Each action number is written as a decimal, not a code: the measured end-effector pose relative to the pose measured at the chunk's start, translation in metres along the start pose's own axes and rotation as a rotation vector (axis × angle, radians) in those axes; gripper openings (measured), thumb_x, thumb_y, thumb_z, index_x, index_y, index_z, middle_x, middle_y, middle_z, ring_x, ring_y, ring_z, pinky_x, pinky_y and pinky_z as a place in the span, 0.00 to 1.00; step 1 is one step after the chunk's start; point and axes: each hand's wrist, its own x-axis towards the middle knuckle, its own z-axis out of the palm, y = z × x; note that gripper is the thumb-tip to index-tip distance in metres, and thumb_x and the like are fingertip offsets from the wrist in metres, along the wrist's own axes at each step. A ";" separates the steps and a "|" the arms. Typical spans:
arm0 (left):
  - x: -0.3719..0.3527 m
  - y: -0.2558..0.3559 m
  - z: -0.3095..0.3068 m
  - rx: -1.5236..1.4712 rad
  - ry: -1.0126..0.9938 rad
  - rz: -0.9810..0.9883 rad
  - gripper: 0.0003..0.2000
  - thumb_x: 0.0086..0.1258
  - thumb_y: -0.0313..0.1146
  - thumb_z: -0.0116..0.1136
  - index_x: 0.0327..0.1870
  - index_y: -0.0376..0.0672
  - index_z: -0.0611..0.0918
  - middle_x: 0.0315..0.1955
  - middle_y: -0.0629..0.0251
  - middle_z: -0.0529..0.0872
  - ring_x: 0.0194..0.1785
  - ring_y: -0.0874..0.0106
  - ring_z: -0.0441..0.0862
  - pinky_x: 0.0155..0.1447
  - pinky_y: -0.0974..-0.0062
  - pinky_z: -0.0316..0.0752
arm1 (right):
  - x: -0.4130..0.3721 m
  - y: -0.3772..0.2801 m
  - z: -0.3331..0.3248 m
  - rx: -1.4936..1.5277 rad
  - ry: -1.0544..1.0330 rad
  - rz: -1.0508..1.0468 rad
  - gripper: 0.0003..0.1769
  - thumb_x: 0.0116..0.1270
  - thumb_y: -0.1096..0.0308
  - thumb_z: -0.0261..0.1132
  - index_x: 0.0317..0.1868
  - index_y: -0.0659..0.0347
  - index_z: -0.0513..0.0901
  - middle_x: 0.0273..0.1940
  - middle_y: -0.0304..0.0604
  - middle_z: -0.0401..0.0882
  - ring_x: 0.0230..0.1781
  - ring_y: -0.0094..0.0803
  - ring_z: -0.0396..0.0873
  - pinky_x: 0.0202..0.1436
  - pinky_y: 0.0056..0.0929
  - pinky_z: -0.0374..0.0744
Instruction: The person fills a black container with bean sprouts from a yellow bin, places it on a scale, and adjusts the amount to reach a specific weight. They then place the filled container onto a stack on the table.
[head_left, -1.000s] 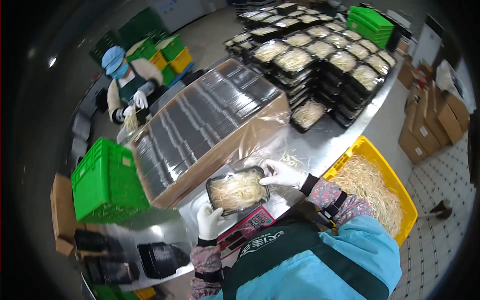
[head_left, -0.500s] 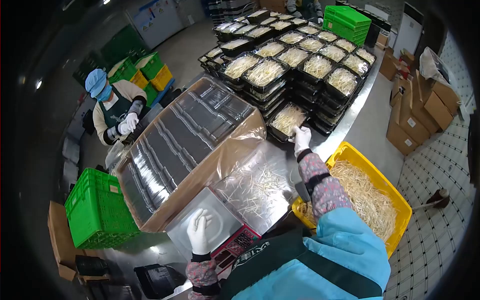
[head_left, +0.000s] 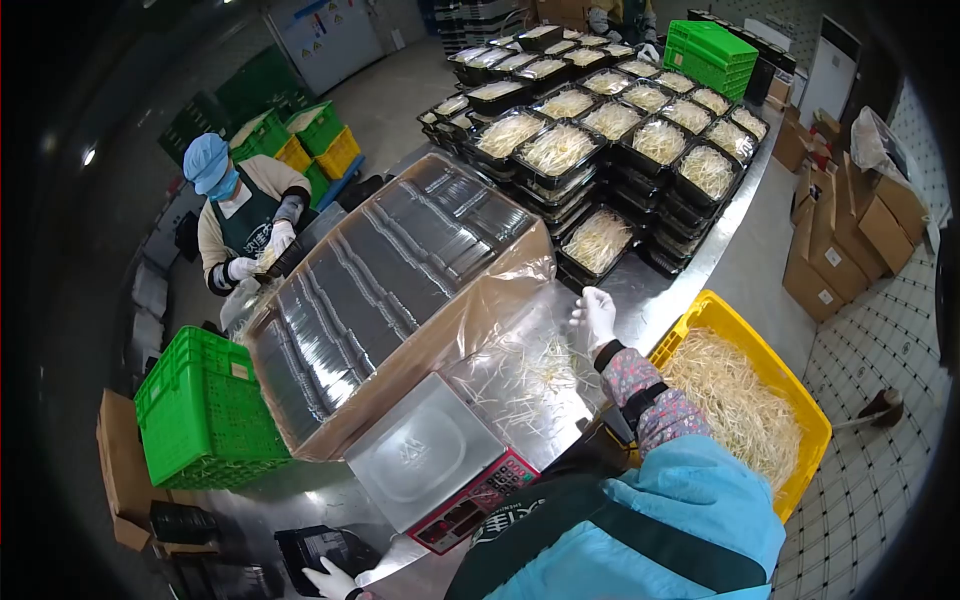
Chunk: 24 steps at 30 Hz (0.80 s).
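My right hand, in a white glove, hangs with its fingers apart and holds nothing, just on the near side of a black tray of bean sprouts. That tray sits against the tall stacks of filled trays. At the bottom edge my left hand, also gloved, has its fingers spread at an empty black tray; part of this hand is cut off by the frame. Between my hands stands a scale with a bare metal plate. Loose sprouts lie scattered on the steel table.
A carton of nested black trays fills the middle left. To my right is a yellow crate of sprouts. A green crate stands left. Across the table a co-worker handles a tray. Cardboard boxes stand far right.
My right hand has let go of the sprout tray and drawn back toward me. My left hand has moved from above the scale down to the empty black tray. The view has shifted slightly.
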 end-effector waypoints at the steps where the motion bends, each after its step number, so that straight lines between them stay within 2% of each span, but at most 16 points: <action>1: 0.001 -0.007 0.001 0.036 -0.098 0.007 0.29 0.75 0.45 0.54 0.68 0.29 0.71 0.62 0.40 0.77 0.63 0.47 0.76 0.68 0.59 0.70 | -0.013 0.007 0.003 -0.024 -0.061 0.019 0.12 0.73 0.61 0.65 0.51 0.55 0.75 0.34 0.38 0.78 0.23 0.25 0.78 0.23 0.27 0.82; 2: 0.001 -0.014 0.002 0.073 -0.197 0.014 0.27 0.76 0.43 0.52 0.68 0.30 0.72 0.60 0.40 0.80 0.62 0.47 0.78 0.66 0.60 0.72 | -0.024 0.012 0.008 -0.044 -0.091 0.049 0.13 0.74 0.62 0.64 0.54 0.55 0.75 0.35 0.39 0.80 0.24 0.25 0.79 0.23 0.27 0.82; 3: 0.018 -0.050 0.037 0.014 -0.068 0.141 0.22 0.75 0.38 0.52 0.63 0.31 0.77 0.54 0.42 0.84 0.58 0.48 0.81 0.64 0.61 0.74 | -0.034 0.015 0.012 -0.066 -0.133 0.058 0.13 0.74 0.62 0.64 0.54 0.55 0.76 0.35 0.39 0.80 0.24 0.25 0.79 0.23 0.27 0.82; 6: 0.017 -0.040 0.010 -0.049 -0.148 0.101 0.19 0.74 0.34 0.53 0.59 0.30 0.80 0.53 0.43 0.84 0.58 0.50 0.82 0.63 0.62 0.75 | -0.053 0.014 0.018 -0.096 -0.230 0.083 0.12 0.74 0.63 0.63 0.53 0.56 0.78 0.34 0.39 0.81 0.24 0.25 0.79 0.24 0.27 0.82; 7: 0.021 -0.047 0.016 -0.105 -0.025 0.133 0.13 0.71 0.32 0.57 0.49 0.31 0.84 0.47 0.46 0.87 0.52 0.51 0.83 0.58 0.62 0.76 | -0.061 0.013 0.019 -0.095 -0.254 0.091 0.11 0.74 0.63 0.63 0.53 0.56 0.79 0.34 0.39 0.82 0.24 0.24 0.80 0.25 0.27 0.82; 9: 0.026 -0.036 -0.009 -0.128 -0.002 0.061 0.11 0.69 0.31 0.60 0.44 0.31 0.83 0.41 0.48 0.87 0.46 0.52 0.83 0.54 0.62 0.76 | -0.075 0.004 0.021 -0.106 -0.245 0.104 0.10 0.75 0.63 0.63 0.52 0.56 0.80 0.34 0.38 0.82 0.24 0.23 0.79 0.26 0.26 0.82; 11: 0.030 -0.007 -0.035 -0.147 0.065 0.012 0.09 0.66 0.30 0.66 0.35 0.32 0.80 0.31 0.54 0.85 0.36 0.57 0.80 0.47 0.62 0.75 | -0.089 -0.004 0.019 -0.111 -0.239 0.093 0.10 0.75 0.64 0.62 0.52 0.56 0.81 0.33 0.37 0.82 0.24 0.22 0.79 0.26 0.24 0.81; 13: 0.036 0.028 -0.036 -0.423 0.176 0.159 0.09 0.64 0.28 0.68 0.37 0.31 0.82 0.31 0.54 0.85 0.36 0.62 0.80 0.47 0.66 0.76 | -0.104 -0.007 0.011 -0.119 -0.239 0.064 0.10 0.75 0.64 0.62 0.52 0.56 0.81 0.33 0.37 0.82 0.25 0.21 0.79 0.27 0.23 0.81; 14: 0.029 0.076 -0.054 -0.569 0.248 0.253 0.08 0.63 0.26 0.70 0.36 0.31 0.83 0.28 0.57 0.84 0.34 0.65 0.80 0.45 0.69 0.76 | -0.113 -0.008 0.006 -0.146 -0.273 0.043 0.10 0.75 0.64 0.61 0.52 0.57 0.81 0.33 0.36 0.82 0.25 0.21 0.79 0.28 0.22 0.81; 16: 0.015 0.162 -0.063 -0.914 0.094 0.330 0.08 0.64 0.24 0.68 0.39 0.30 0.83 0.32 0.58 0.84 0.38 0.67 0.79 0.50 0.69 0.75 | -0.134 -0.005 -0.005 -0.193 -0.330 0.001 0.11 0.76 0.64 0.60 0.53 0.57 0.81 0.34 0.36 0.83 0.25 0.20 0.79 0.29 0.21 0.80; 17: 0.003 0.202 -0.063 -0.904 0.062 0.515 0.08 0.66 0.24 0.66 0.41 0.29 0.82 0.36 0.58 0.84 0.41 0.67 0.79 0.52 0.69 0.75 | -0.147 -0.002 -0.012 -0.239 -0.367 0.002 0.11 0.75 0.64 0.61 0.53 0.57 0.81 0.34 0.36 0.83 0.25 0.20 0.79 0.30 0.21 0.81; 18: -0.020 0.251 -0.075 -0.982 -0.119 0.599 0.09 0.68 0.25 0.64 0.45 0.29 0.82 0.41 0.54 0.84 0.44 0.64 0.80 0.54 0.68 0.74 | -0.160 -0.001 -0.018 -0.309 -0.398 0.015 0.11 0.75 0.64 0.61 0.53 0.58 0.80 0.35 0.36 0.83 0.26 0.19 0.79 0.31 0.20 0.80; 20: -0.061 0.323 -0.063 -1.007 -0.236 1.042 0.11 0.69 0.22 0.58 0.50 0.31 0.82 0.42 0.47 0.84 0.48 0.52 0.82 0.56 0.62 0.74 | -0.194 -0.012 -0.033 -0.615 -0.535 -0.008 0.12 0.75 0.63 0.62 0.53 0.59 0.80 0.39 0.37 0.84 0.32 0.20 0.82 0.36 0.21 0.81; 22: -0.117 0.385 -0.064 -1.104 -0.622 1.368 0.13 0.66 0.20 0.56 0.51 0.35 0.83 0.42 0.49 0.85 0.49 0.53 0.82 0.57 0.62 0.75 | -0.218 -0.001 -0.064 -0.681 -0.651 -0.073 0.15 0.75 0.62 0.63 0.54 0.62 0.80 0.43 0.38 0.85 0.40 0.22 0.82 0.44 0.23 0.81; 23: -0.143 0.407 -0.054 -1.072 -0.663 1.503 0.13 0.65 0.20 0.56 0.50 0.37 0.84 0.42 0.51 0.85 0.49 0.54 0.82 0.56 0.62 0.75 | -0.237 -0.007 -0.078 -0.842 -0.686 -0.351 0.17 0.75 0.61 0.63 0.56 0.63 0.80 0.45 0.40 0.85 0.44 0.25 0.81 0.51 0.26 0.79; 24: -0.169 0.426 -0.037 -1.040 -0.692 1.634 0.14 0.64 0.20 0.56 0.50 0.39 0.84 0.42 0.53 0.85 0.48 0.55 0.82 0.56 0.62 0.76 | -0.266 -0.029 -0.086 -0.758 -0.661 -0.244 0.17 0.71 0.58 0.64 0.52 0.61 0.82 0.37 0.42 0.85 0.39 0.31 0.82 0.48 0.32 0.79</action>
